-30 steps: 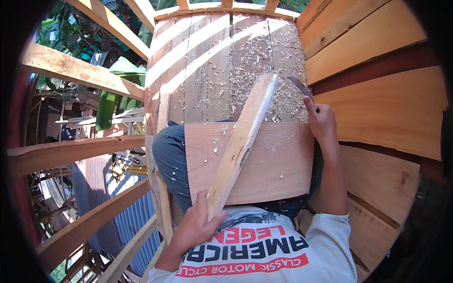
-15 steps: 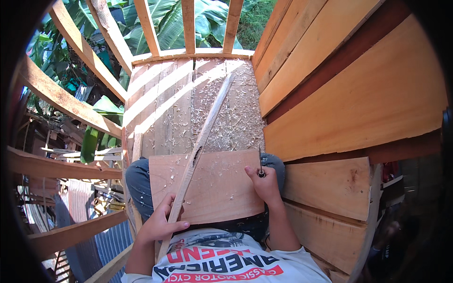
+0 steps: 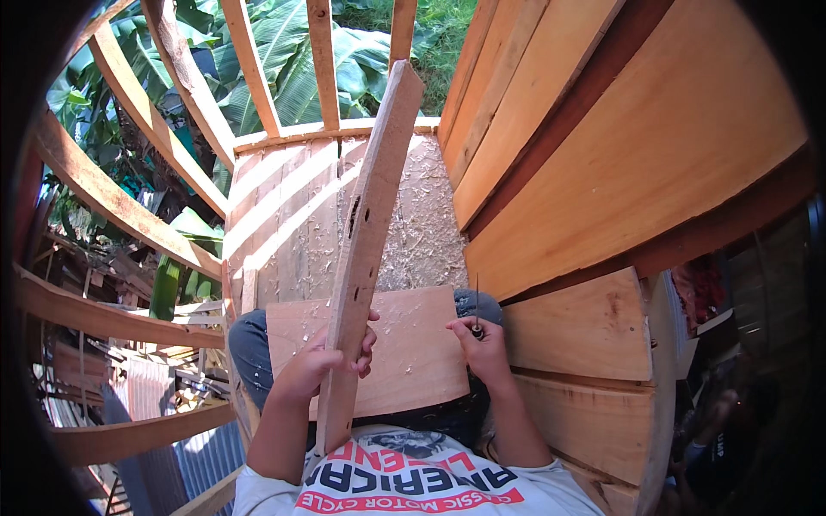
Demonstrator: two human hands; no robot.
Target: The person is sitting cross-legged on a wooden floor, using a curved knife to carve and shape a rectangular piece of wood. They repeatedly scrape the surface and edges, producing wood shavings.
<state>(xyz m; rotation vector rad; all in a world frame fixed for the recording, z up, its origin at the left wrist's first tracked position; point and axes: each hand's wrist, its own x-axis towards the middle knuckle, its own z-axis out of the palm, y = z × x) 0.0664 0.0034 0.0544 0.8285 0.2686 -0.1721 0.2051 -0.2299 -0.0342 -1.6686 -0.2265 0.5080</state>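
Observation:
My left hand [image 3: 310, 371] is wrapped round the lower part of a long wooden bar [image 3: 370, 224], thumb in front, fingertips curling past its right edge. The bar leans up and away from me, its near end against my shirt. Its broad face carries several small dark holes, and a longer dark slot shows on its left edge. In my right hand [image 3: 487, 351] is a slim, pointed tool with a dark round handle [image 3: 477, 331], its thin metal shaft standing upward; the exact kind is unclear. That hand is at the right edge of a flat wooden board [image 3: 417, 335] on my lap.
Wood shavings [image 3: 422, 249] lie over the plank floor [image 3: 280, 232] ahead. Curved wooden slats [image 3: 129, 206] form a railing at left and front. A plank wall [image 3: 619, 172] stands close on the right. Large green leaves [image 3: 284, 60] hang beyond the railing.
The bar has been raised off the board and turned, so its broad face with the holes now shows. My left hand has changed its grip round it. My right hand still holds the tool.

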